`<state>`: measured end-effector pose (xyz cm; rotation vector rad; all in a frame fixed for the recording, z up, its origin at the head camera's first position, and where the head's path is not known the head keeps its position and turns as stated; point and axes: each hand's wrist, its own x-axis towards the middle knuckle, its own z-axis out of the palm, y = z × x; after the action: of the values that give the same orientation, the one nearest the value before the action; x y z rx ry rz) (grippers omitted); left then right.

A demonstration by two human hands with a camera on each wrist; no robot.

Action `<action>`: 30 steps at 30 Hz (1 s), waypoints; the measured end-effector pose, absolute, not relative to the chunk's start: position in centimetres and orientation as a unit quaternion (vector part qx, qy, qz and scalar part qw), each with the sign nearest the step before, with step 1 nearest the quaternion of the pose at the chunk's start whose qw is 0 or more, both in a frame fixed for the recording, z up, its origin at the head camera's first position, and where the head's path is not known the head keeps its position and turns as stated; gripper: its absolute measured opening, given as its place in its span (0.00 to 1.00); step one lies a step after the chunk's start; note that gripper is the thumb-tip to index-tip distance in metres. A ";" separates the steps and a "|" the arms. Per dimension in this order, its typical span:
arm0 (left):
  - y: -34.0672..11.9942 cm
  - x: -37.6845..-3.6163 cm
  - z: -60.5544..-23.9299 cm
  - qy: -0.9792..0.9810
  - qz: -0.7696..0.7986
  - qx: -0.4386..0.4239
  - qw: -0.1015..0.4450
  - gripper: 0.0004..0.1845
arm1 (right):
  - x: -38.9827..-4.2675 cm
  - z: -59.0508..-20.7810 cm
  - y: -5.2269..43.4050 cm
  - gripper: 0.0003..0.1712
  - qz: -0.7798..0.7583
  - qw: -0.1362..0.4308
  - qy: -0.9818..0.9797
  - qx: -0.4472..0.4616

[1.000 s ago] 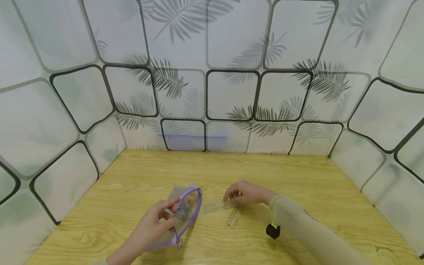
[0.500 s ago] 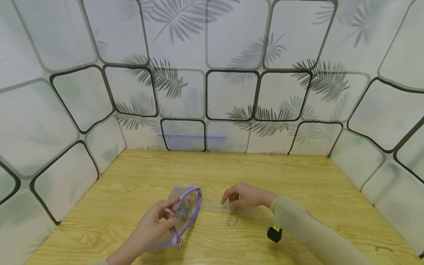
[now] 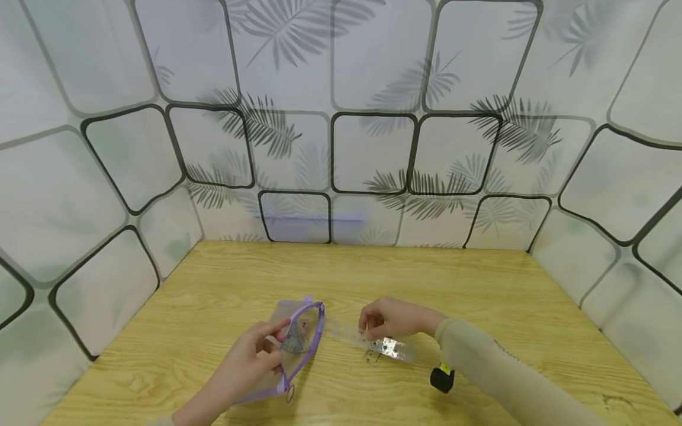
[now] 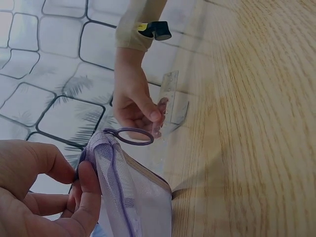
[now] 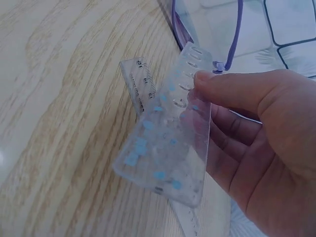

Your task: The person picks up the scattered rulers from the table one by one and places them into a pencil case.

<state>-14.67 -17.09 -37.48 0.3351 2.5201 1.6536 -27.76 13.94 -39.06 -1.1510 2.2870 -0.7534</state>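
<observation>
Beige long sleeve (image 3: 495, 373) on right arm; hands bare.

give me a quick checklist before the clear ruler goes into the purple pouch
1. Right hand grips the clear ruler: ok.
2. Left hand holds the purple mesh pouch at its rim: ok.
3. Pouch mouth open toward the ruler: ok.
4. Ruler tip lined up with the mouth: cannot tell.
5. Second ruler on the wooden table lies under the held one, apart from it: cannot tell.
6. Room inside the pouch beside what it already holds: cannot tell.
</observation>
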 end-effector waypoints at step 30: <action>-17.2 -14.8 -38.0 0.824 0.549 0.134 0.052 0.33 | -26.5 -39.3 13.1 0.13 -0.397 0.347 0.793 -0.306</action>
<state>-14.79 -17.21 -38.02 0.4082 2.5052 1.6686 -26.49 13.12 -39.34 -0.7950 2.0565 -1.0297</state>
